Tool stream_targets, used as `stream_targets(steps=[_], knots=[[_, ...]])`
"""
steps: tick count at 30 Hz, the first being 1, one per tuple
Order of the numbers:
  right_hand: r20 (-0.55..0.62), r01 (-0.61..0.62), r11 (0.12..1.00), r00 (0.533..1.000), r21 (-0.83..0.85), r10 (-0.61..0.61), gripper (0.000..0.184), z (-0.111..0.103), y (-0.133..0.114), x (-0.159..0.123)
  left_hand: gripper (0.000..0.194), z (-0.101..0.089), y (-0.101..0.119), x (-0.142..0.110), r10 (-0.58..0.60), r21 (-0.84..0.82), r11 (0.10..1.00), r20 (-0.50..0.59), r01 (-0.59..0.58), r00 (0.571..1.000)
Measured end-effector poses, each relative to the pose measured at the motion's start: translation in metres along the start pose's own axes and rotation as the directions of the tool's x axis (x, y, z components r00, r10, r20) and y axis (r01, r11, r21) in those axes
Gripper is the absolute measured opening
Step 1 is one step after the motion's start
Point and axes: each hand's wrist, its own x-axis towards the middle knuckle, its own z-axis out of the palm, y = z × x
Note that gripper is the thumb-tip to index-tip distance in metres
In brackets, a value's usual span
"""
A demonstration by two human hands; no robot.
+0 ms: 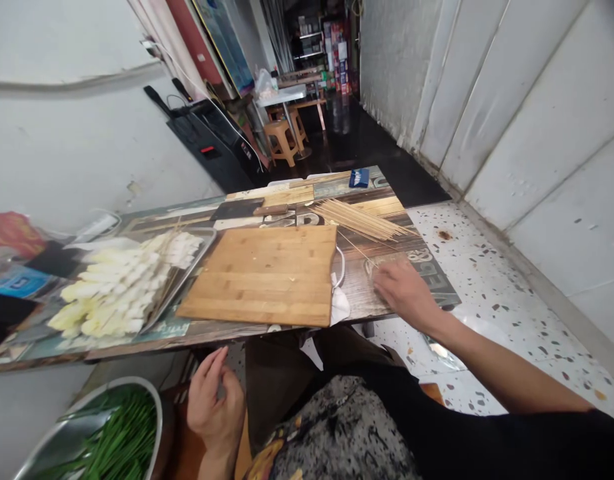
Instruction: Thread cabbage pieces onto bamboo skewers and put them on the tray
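Observation:
At the table's right side, my right hand [404, 287] is closed with its fingertips pinched on one thin bamboo skewer [357, 247], which points away to the upper left. A pile of bamboo skewers [364, 219] lies just beyond that hand. My left hand [217, 400] is low, in front of the table edge, fingers loosely apart and holding nothing. Between the hands, up on the table, rests a wooden cutting board [267, 280] with a few small crumbs. Left of it, a metal tray [179, 287] carries stacked pale white-and-yellow vegetable pieces [121, 283], with skewers along their right side.
Below left stands a metal bowl [159, 407] of long green vegetables [119, 433], close to my left hand. A dark flat knife blade [237, 209] with a wooden handle lies behind the board. A blue packet [359, 178] sits at the table's far end. A white cloth [339, 303] hangs beside the board.

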Motion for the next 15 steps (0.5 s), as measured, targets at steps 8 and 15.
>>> stream_targets(steps=[8,15], knots=[[0.225,-0.198,0.899,0.967,0.391,0.115,0.068,0.043,-0.035,-0.05,0.027,0.005,0.019,-0.025,-0.065,-0.231,0.959,0.39,0.166,0.919],[0.423,-0.654,0.756,0.689,0.015,0.588,0.027,0.096,0.037,-0.135,0.033,0.015,0.008,-0.025,0.047,-0.221,0.967,0.637,0.124,0.769]])
